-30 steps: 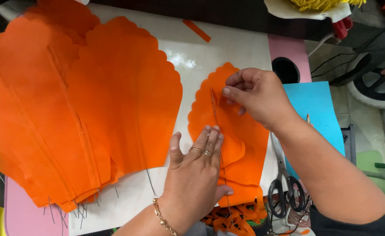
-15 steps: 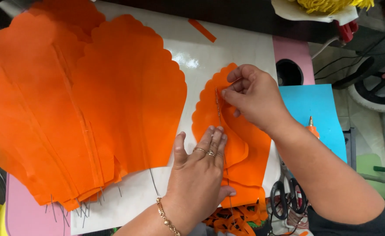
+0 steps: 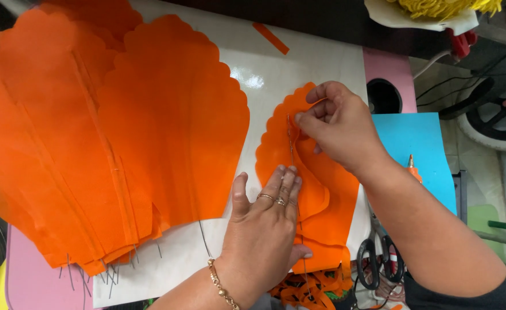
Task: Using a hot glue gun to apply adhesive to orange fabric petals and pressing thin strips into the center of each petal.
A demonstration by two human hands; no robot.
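Bright, even overhead light, a small white glare patch on the glossy white board (image 3: 253, 77), soft short shadows under the hands, sharp focus at centre, darker, slightly stretched top corners.

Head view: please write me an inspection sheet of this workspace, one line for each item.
Surface: white board, glossy, on pink sheet.
Job's things: small orange petal with thin wire along its middle.
Clutter: stack of large orange petals, orange strip, orange scraps, scissors, blue sheet, glue gun tip.
Grippers: left hand flat, fingers pressing the petal; right hand pinching the wire near the top.
Cables: dark cables at right.
Surroundings: yellow fringed material at the top edge; fan at right.
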